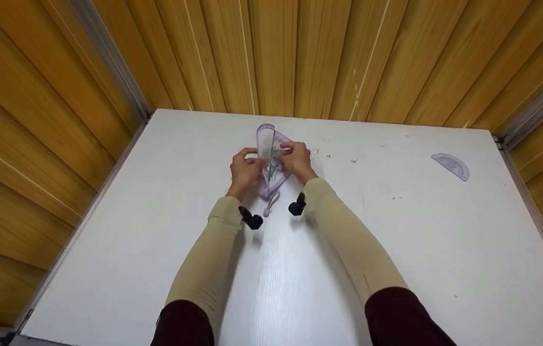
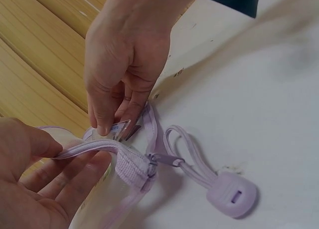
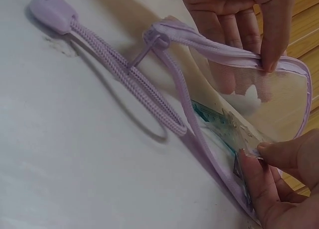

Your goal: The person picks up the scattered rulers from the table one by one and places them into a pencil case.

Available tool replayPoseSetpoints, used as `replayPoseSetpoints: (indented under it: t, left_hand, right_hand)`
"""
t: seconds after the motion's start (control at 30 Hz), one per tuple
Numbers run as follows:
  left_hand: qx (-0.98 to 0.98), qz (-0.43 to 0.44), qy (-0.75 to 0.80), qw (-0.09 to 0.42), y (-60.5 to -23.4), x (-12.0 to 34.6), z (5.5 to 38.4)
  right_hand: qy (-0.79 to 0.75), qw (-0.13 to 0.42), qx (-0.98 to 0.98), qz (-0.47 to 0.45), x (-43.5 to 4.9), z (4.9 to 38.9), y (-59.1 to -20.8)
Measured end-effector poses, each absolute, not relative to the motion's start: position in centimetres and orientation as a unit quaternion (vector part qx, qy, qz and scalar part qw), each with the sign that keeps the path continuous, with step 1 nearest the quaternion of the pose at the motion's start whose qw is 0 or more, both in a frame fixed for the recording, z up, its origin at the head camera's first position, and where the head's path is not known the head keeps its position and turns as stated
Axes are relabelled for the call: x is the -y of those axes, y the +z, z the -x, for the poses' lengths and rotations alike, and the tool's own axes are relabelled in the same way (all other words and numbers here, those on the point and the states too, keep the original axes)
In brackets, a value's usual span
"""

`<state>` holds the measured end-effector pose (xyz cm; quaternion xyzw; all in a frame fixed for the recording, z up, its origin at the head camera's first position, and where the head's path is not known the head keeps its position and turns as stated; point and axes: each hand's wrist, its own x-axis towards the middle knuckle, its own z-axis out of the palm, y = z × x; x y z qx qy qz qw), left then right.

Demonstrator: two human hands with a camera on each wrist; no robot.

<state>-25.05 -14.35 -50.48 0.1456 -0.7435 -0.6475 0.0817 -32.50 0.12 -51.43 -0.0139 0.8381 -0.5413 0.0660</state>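
A see-through mesh zip pouch (image 1: 265, 146) with lilac trim lies unzipped under both hands. My left hand (image 1: 246, 168) pinches one zipper edge (image 3: 224, 53) between thumb and fingers, lifting it away from the other side. My right hand (image 1: 296, 157) reaches into the opening and holds a clear, flat plastic piece (image 3: 239, 129) with printed marks and a pointed corner; its lower part is hidden. A teal-edged clear item (image 3: 204, 112) shows inside the pouch beside it. From the zipper pull hangs a lilac cord loop (image 2: 192, 154) with a plastic end tag (image 2: 232, 195).
A clear half-round protractor (image 1: 451, 166) lies on the white table (image 1: 396, 240) at the far right. Wood-look panels (image 1: 276, 57) stand behind the table and along both sides. Small dark marks dot the tabletop right of the pouch.
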Motion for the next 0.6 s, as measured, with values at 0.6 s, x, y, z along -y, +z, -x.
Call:
replayPoseSetpoints:
  t: [0.6]
  left_hand:
    - [0.751,-0.146,-0.639,0.082,-50.46,14.38,25.14]
  right_hand:
    - [-0.508,0.063,-0.859,0.012,-0.30,32.42,-50.79]
